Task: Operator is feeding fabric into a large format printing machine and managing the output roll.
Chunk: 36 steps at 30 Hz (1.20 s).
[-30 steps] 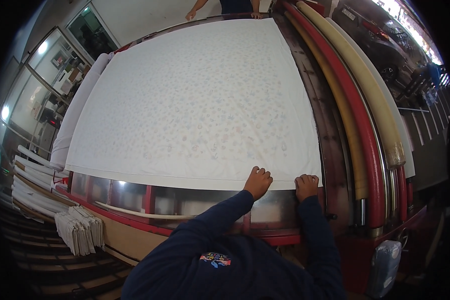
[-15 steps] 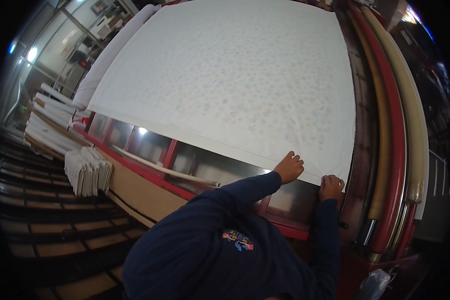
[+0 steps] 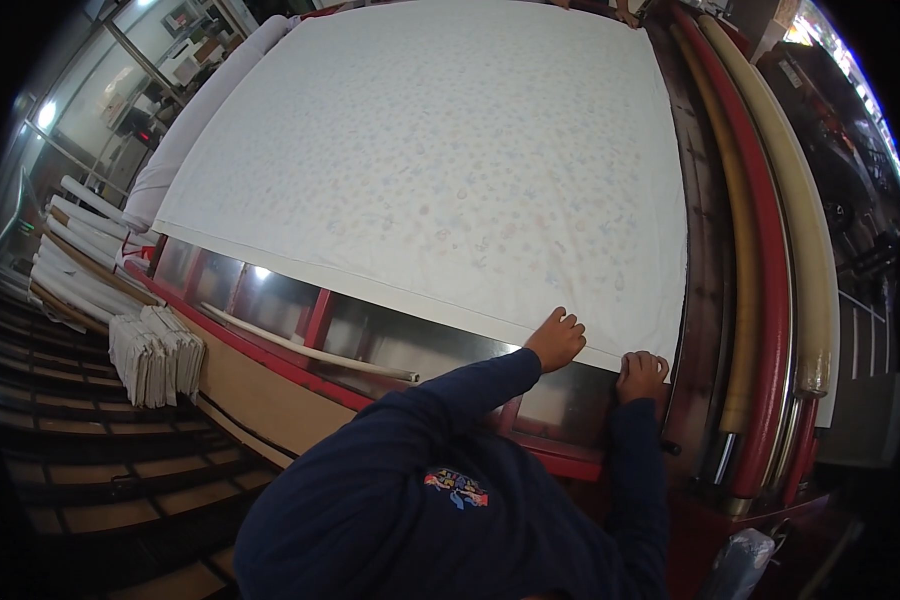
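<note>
A wide white fabric sheet (image 3: 400, 150) with a faint speckled print, showing pale blue and pink, lies spread over the long table. My left hand (image 3: 557, 338) is at its near edge, fingers curled and pinching the cloth there. Close by on the right, my right hand (image 3: 643, 376) grips the same edge near the right corner, fingers folded over it. Both thumbs are mostly hidden. At the far right corner, a co-worker's hand (image 3: 626, 13) touches the sheet.
Red, tan and cream rollers (image 3: 767, 300) run along the right side. A fabric roll (image 3: 210, 110) lies along the left. Before me are a red table frame (image 3: 315, 318) with metal panels and a thin pale rod (image 3: 310, 350). Folded white bundles (image 3: 157, 355) and tubes stand at left.
The whole view has shifted slightly, so the scene sits a little further left. Both my hands stay at the sheet's edge. A co-worker's hands now show more clearly at the far edge.
</note>
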Motion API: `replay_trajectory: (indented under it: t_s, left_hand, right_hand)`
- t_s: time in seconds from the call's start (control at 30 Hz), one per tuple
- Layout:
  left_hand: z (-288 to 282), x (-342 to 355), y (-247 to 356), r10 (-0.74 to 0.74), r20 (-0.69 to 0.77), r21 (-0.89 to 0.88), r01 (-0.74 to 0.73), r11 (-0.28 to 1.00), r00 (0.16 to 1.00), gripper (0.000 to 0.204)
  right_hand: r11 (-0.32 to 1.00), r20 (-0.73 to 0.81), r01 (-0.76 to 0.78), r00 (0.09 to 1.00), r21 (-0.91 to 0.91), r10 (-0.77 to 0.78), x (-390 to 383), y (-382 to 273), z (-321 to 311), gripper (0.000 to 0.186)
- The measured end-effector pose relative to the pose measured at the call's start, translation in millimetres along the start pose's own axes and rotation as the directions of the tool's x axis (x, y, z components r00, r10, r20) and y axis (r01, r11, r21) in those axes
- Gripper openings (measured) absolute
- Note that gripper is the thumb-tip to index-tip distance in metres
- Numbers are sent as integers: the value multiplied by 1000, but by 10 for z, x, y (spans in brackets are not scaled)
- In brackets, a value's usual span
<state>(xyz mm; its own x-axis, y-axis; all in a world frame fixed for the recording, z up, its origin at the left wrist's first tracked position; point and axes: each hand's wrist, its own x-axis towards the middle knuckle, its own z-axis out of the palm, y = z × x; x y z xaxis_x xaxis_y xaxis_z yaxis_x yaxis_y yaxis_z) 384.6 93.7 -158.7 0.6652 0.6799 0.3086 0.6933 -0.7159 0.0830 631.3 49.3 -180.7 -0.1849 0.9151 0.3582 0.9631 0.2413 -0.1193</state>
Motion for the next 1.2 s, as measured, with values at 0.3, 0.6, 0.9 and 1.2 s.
replay_trajectory:
  t_s: [0.3, 0.6, 0.9, 1.2]
  left_hand:
    - [0, 14, 22, 7, 6, -5, -7, 1000, 1000, 9]
    - [-11, -4, 45, 19, 0, -9, -19, 1000, 1000, 10]
    - [-15, -20, 68, 13, 13, -8, -13, 1000, 1000, 11]
    - [5, -38, 82, 14, 27, -5, -14, 1000, 1000, 12]
  right_hand:
    - [999, -36, 16, 999, 30, -15, 2, 13, 9, 6]
    - [999, -48, 17, 999, 33, -16, -5, -1, -26, 4]
    - [999, -35, 19, 999, 37, -17, 21, -51, -95, 3]
    - [999, -42, 17, 999, 44, -15, -1, -51, -104, 4]
